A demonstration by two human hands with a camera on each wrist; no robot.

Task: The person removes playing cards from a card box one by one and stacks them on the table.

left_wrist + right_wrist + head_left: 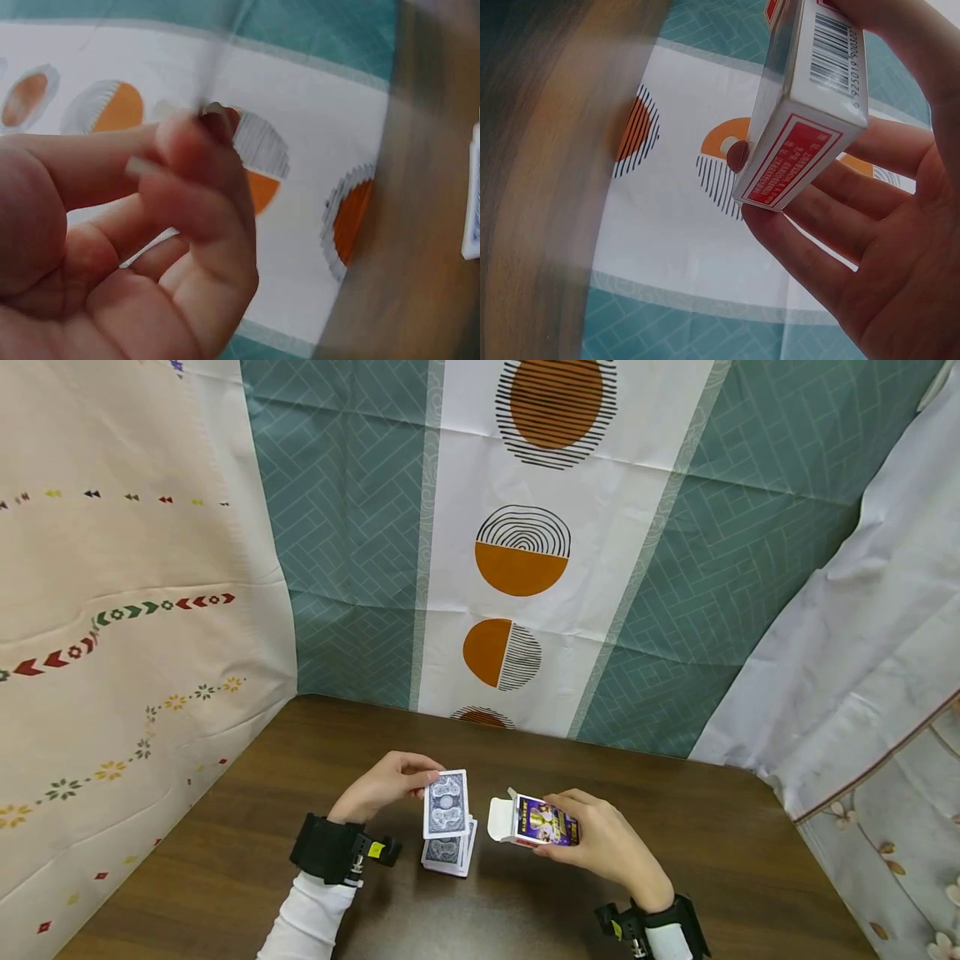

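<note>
Pinched by a corner between thumb and fingers of my left hand is a playing card, its blue-and-white back facing up. In the left wrist view it appears as a thin blurred edge above the fingertips. Below it, a loose pile of playing cards lies on the table, slightly fanned and partly covered by the held card. My right hand grips a purple-and-gold card box along its sides. The box's white end flap hangs open toward the cards. Its barcode shows in the right wrist view.
The brown wooden table ends at a patterned cloth backdrop with orange and striped circles. Other patterned cloths hang at the left and right.
</note>
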